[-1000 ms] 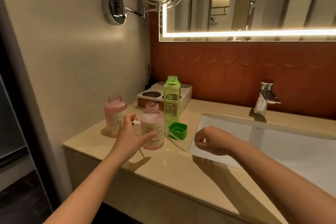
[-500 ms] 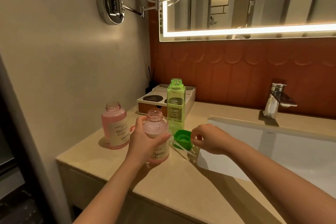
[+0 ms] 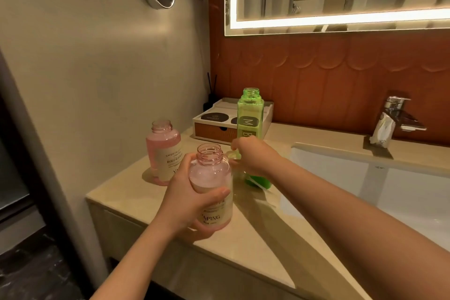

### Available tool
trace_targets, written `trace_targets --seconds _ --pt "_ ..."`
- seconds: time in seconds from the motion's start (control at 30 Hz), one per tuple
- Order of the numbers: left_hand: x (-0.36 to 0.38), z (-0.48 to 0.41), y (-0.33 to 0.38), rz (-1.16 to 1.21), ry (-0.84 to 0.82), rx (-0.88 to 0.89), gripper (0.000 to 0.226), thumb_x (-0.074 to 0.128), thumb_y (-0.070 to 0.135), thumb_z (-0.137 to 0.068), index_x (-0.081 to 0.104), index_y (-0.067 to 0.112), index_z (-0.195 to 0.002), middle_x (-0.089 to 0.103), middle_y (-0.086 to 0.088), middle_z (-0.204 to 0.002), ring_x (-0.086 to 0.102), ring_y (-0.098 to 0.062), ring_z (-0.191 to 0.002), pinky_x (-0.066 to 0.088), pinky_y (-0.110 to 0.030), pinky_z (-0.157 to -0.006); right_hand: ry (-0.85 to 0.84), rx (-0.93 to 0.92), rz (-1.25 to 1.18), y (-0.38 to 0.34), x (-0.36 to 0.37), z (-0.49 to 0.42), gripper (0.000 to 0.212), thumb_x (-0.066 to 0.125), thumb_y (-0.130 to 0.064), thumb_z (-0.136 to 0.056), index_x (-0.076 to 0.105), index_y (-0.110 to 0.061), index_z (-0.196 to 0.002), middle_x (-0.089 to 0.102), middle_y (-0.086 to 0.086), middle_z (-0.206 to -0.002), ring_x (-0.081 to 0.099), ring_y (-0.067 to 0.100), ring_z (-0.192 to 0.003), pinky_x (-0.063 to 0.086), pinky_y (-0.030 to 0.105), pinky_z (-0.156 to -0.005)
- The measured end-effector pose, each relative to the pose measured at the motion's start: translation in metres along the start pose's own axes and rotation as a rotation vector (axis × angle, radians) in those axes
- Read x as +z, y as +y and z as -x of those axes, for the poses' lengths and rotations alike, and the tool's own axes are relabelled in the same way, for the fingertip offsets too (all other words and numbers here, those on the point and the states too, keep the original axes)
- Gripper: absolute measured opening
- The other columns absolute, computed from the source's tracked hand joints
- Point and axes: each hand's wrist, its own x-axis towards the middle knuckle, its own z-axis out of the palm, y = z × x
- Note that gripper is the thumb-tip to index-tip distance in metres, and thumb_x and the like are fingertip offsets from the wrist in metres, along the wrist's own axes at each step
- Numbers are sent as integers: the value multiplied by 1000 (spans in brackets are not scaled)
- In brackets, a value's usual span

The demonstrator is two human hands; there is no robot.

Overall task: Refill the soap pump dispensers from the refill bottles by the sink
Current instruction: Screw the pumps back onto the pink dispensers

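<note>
Soap sits untouched in the open pink bottle at left. Your left hand now wraps the nearer pink bottle, lifted off the counter. Your right hand has moved past the green cap to the green refill bottle. Its fingers are curled, but I cannot tell whether they hold anything. Pouring looks next.

warm dim | mirror strip light glaring | edges warped, soft

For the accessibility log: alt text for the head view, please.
The left hand grips an uncapped pink bottle over the counter; the right hand reaches toward the open green bottle. A second pink bottle stands behind, the sink to the right.
</note>
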Motion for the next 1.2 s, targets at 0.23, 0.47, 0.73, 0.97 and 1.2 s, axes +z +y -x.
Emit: trace_targets --seconds 0.23,0.47,0.73,0.97,1.2 --pt "-4 -1 -2 9 -37 11 65 81 6 -64 38 47 -94 49 29 -97 50 26 -79 41 -2 -63 -84 78 125 -17 21 -19 26 51 -24 -92 58 -10 -113 60 10 -111 57 29 -100 43 33 -71" --pt "-4 -1 -1 19 -51 14 66 81 8 -65 38 48 -94 47 30 -99 50 15 -88 39 -7 -69 -109 103 7 -15 16 -19 26 62 -17 -86 61 -4 -108 63 12 -107 56 26 -86 47 31 -73" --pt "-3 -2 -3 40 -20 4 68 82 10 -63 39 50 -97 50 25 -106 51 3 -99 43 -23 -80 15 121 -412 -4 -17 -4 30 68 -25 -81 68 -9 -106 65 4 -95 59 15 -80 52 23 -66" --pt "8 -1 0 44 -18 -10 68 82 11 -62 39 49 -99 53 20 -109 54 -9 -104 46 -30 -85 279 243 -1066 23 -50 34 22 69 -17 -81 62 -8 -99 62 6 -95 62 17 -87 55 25 -69" --pt "36 8 9 51 -71 7 65 81 11 -64 38 48 -97 48 26 -102 48 6 -91 42 -17 -72 525 450 -1659 38 -81 71 21 60 -26 -89 47 -9 -90 56 11 -98 61 23 -92 59 26 -67"
